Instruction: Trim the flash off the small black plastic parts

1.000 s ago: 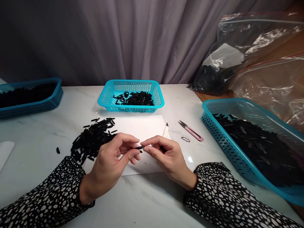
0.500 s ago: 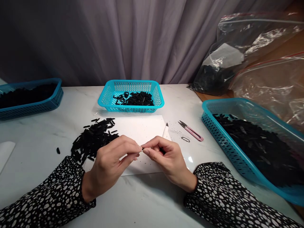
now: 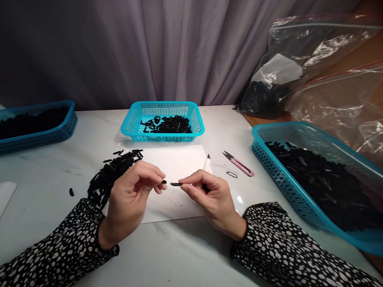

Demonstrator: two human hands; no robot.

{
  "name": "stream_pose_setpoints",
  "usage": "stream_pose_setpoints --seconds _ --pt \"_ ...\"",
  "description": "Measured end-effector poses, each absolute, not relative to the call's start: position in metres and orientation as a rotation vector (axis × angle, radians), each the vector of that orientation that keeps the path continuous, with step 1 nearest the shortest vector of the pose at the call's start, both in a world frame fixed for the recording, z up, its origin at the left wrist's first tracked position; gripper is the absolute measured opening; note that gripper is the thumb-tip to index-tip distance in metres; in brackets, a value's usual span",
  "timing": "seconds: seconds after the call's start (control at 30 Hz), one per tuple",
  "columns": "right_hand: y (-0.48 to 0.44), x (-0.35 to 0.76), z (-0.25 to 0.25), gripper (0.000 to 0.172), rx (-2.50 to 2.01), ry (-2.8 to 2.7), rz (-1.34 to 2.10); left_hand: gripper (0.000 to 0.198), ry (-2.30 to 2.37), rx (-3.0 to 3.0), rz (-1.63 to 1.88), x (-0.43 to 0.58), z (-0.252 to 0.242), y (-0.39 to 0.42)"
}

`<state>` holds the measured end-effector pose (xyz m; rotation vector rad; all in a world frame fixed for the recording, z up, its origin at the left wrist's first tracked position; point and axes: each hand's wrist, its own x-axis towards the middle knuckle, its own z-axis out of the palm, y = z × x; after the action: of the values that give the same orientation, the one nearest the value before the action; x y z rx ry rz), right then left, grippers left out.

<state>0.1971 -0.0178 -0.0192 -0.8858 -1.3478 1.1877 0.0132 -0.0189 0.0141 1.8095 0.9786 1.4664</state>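
Note:
Over the white sheet [image 3: 167, 211], my left hand [image 3: 131, 199] pinches a small black piece [image 3: 164, 181] between thumb and fingertips. My right hand [image 3: 209, 199] faces it, finger and thumb closed on a thin black strip [image 3: 175, 184] that points left. A short gap parts the two pieces. Something dark also shows inside the curled fingers of my right hand; I cannot make out what. Beside my left wrist lies a heap of black strips [image 3: 110, 175], partly hidden by that hand. Small black crumbs dot the sheet below the hands.
A blue basket [image 3: 128, 129] with black pieces stands behind the sheet. Fuller blue baskets sit at left [image 3: 72, 119] and right [image 3: 257, 149]. Pink thread snips [image 3: 239, 164], a black loop [image 3: 231, 174] and a white pointed tool [image 3: 207, 163] lie right. Plastic bags [image 3: 275, 79] stand behind.
My hands were together at one small black piece. Now my left hand has drawn away to the left with a bit of black, and the strip in my right hand shows.

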Motion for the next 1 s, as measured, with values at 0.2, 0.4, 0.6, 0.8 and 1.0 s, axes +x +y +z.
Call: stream_pose_setpoints --seconds 0.2,0.4,0.6,0.8,1.0 --pt "-0.0166 0.1983 -0.0203 0.013 -0.927 -1.329 1.256 0.008 1.193 1.427 1.347 0.0151 0.0136 -0.0138" --pt "-0.0127 0.1999 -0.0217 0.024 -0.925 -1.244 1.366 0.015 1.103 1.211 1.218 0.0139 0.0073 -0.0103" --pt "-0.0122 0.2004 -0.0234 0.030 -0.907 -1.191 1.419 0.013 1.107 1.175 1.219 0.0151 0.0082 -0.0138" --pt "-0.0125 0.1999 -0.0253 0.032 -0.919 -1.169 1.448 0.018 1.145 1.200 1.276 0.0153 0.0102 -0.0162" --pt "-0.0127 0.1999 -0.0208 0.029 -0.835 -0.974 1.629 0.025 1.178 1.307 1.319 0.0162 0.0107 -0.0179"
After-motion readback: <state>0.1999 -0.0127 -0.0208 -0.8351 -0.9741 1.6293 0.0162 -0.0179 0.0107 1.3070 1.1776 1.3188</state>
